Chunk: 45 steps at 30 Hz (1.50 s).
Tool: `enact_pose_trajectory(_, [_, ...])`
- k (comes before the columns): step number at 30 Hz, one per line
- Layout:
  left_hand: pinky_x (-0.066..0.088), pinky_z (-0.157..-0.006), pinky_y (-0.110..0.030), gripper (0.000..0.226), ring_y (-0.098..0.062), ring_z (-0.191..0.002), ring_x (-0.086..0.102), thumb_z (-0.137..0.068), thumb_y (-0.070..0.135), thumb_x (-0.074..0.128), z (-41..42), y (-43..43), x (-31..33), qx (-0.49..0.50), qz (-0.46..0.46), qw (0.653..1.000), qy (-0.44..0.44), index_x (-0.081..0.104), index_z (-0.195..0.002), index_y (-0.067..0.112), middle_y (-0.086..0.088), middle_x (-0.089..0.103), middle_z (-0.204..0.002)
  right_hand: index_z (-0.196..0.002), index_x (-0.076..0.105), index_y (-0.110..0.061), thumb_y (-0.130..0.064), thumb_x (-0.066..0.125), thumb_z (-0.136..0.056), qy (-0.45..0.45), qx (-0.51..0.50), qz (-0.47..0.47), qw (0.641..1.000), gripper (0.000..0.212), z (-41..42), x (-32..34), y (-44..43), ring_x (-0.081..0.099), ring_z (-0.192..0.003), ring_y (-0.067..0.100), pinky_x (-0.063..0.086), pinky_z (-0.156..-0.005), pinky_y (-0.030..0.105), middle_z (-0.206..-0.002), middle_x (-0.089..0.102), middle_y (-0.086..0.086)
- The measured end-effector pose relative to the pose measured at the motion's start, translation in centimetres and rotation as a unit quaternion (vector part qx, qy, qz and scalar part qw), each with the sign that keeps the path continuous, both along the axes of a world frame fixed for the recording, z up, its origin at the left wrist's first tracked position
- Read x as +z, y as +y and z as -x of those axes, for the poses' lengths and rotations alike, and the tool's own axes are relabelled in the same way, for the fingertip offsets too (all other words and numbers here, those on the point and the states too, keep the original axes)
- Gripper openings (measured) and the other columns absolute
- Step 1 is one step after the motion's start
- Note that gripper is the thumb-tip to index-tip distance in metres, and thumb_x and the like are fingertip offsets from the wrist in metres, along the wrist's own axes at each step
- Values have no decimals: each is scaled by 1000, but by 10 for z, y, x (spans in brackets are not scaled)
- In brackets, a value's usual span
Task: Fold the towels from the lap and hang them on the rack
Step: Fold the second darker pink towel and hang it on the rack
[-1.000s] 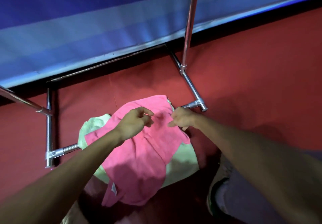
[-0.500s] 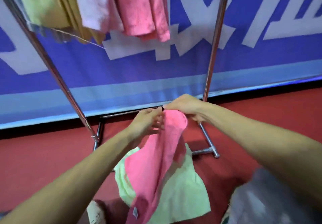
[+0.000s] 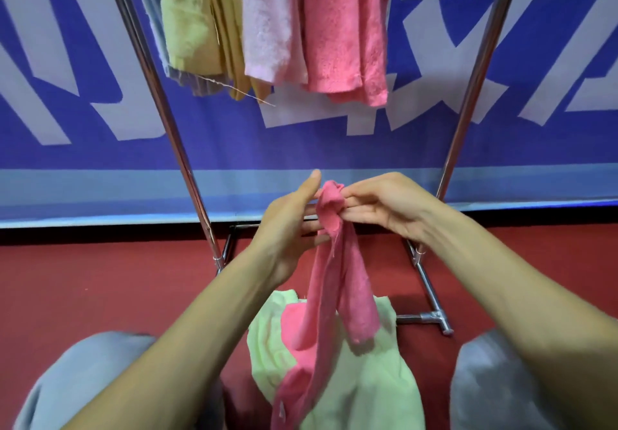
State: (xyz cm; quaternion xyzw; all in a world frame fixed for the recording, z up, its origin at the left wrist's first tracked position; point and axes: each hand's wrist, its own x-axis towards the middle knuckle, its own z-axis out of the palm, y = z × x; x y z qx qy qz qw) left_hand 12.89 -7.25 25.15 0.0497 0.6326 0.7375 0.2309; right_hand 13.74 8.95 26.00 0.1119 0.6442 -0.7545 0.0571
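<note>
- Your right hand (image 3: 384, 209) pinches the pink towel (image 3: 337, 279) at its top.
- Your left hand (image 3: 291, 229), fingers straight, touches it alongside.
- A green towel (image 3: 368, 383) lies below both hands.

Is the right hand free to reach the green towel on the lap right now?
Probably not yet: the right hand pinches the top of the pink towel, and that towel hangs across the green towel.

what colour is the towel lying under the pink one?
The lower towel is plain pale green; the head view shows it.
</note>
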Motion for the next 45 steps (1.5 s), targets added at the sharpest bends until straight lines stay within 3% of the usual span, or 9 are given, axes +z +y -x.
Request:
enact_pose_trajectory(9, [46,-64,-28,6,-19,-74,59,-87,13,66,-10,1,-15,80,29,990,110,68,-86,8,-8,66,-83,-112,60,15,13,45,-88,32,-20,5,999,29,-28,-4,-1,66,-102,36,59,-81,29,-109,66,30])
enact_pose_trajectory(13, [47,-64,-25,9,-14,-66,58,-87,14,66,-9,-6,-12,40,65,982,174,67,-79,9,-7,66,-76,-100,65,9,15,56,-83,56,-15,-17,998,20,-37,-1,3,69,-83,25,58,-80,26,-93,70,22])
enact_pose_trajectory(19, [53,-76,-33,12,-15,-74,65,-88,21,67,-12,-6,-11,-39,143,965,218,73,-92,12,-19,72,-89,-93,72,0,6,74,-74,139,-19,-235,962,20,-39,-7,6,70,-76,18,58,-81,31,-83,73,13])
enact_pose_trajectory(22, [46,-66,-33,16,-13,-65,58,-84,24,71,-12,-4,-15,-64,197,953,221,67,-98,17,-8,62,-71,-82,72,-5,4,73,-77,163,-19,-255,953,11,-40,-5,3,66,-68,24,58,-72,33,-73,72,15])
enact_pose_trajectory(26, [34,-49,-16,32,1,-48,46,-85,24,70,-11,-5,-20,-102,275,922,254,55,-113,20,5,52,-62,-83,72,-12,1,70,-81,201,-6,-265,943,14,-43,1,5,62,-61,2,48,-58,14,-64,69,-10])
enact_pose_trajectory(31, [42,-60,-18,35,-4,-59,51,-87,25,68,-15,-3,-20,-130,252,919,275,56,-120,26,1,57,-73,-86,73,-7,1,70,-80,217,18,-279,935,11,-48,6,8,64,-70,6,52,-70,22,-76,72,4])
enact_pose_trajectory(35, [43,-67,-16,4,-3,-68,56,-85,24,70,-16,-1,-15,-85,201,931,293,69,-86,20,-2,68,-78,-78,74,-15,-3,75,-76,225,22,-315,922,12,-46,3,7,65,-73,16,53,-74,40,-80,74,14])
enact_pose_trajectory(40, [44,-75,-34,11,-15,-72,56,-86,19,68,-16,1,-14,-56,152,949,271,69,-78,11,-16,70,-79,-70,67,-16,-3,82,-69,218,-19,-284,933,20,-41,2,13,61,-59,5,48,-63,21,-60,66,-5])
enact_pose_trajectory(45, [39,-70,-34,14,-19,-70,50,-88,6,63,-14,-5,-6,-27,90,967,235,66,-76,11,-14,60,-73,-79,62,-11,2,79,-70,191,28,-232,953,24,-40,-3,14,61,-57,8,51,-64,23,-61,66,0])
